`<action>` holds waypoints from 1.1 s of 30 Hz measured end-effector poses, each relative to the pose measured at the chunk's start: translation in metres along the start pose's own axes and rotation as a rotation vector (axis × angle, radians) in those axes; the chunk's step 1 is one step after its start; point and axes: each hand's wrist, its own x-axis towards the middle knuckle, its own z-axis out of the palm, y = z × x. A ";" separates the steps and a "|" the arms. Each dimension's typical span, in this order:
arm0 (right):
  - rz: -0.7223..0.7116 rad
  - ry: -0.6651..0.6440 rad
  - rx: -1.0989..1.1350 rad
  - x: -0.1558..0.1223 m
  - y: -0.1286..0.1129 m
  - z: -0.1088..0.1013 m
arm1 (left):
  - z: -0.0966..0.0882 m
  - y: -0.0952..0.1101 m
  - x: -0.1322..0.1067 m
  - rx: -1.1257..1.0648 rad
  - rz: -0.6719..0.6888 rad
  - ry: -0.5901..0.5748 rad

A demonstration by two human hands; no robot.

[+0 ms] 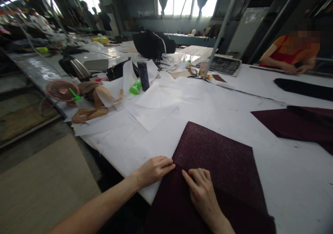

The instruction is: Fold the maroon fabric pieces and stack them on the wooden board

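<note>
A dark maroon fabric piece [215, 150] lies on the white-covered table, its far part speckled and its near part smooth and folded over. At the left edge of the fold, my left hand [157, 169] pinches the fabric with fingers pressed together. Just to the right, my right hand [203, 190] has its fingers curled, with index finger and thumb on the fold line; its palm side is hidden. The near end of the fabric runs out of view at the bottom.
More maroon fabric [299, 123] and a black strip [304, 88] lie to the right. White paper sheets [153, 112], a green bottle [135, 87], a dark cylinder [143, 76] and a pink fan [62, 90] stand leftward. A metal pole [221, 32] rises mid-table. A co-worker [291, 53] sits far right.
</note>
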 end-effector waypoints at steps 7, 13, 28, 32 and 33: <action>0.008 -0.032 -0.007 0.000 -0.001 0.002 | -0.002 -0.002 0.000 0.065 0.048 -0.078; 0.006 -0.044 -0.043 0.000 -0.003 0.002 | -0.024 0.006 -0.002 0.246 -0.048 -0.079; 0.040 -0.023 -0.018 -0.011 0.006 -0.006 | -0.003 0.062 0.019 0.259 -0.259 -0.370; 0.047 -0.023 -0.003 -0.020 0.012 -0.012 | -0.001 0.064 0.021 0.271 -0.255 -0.379; 0.045 -0.021 -0.005 -0.022 0.013 -0.014 | 0.001 0.065 0.022 0.278 -0.240 -0.370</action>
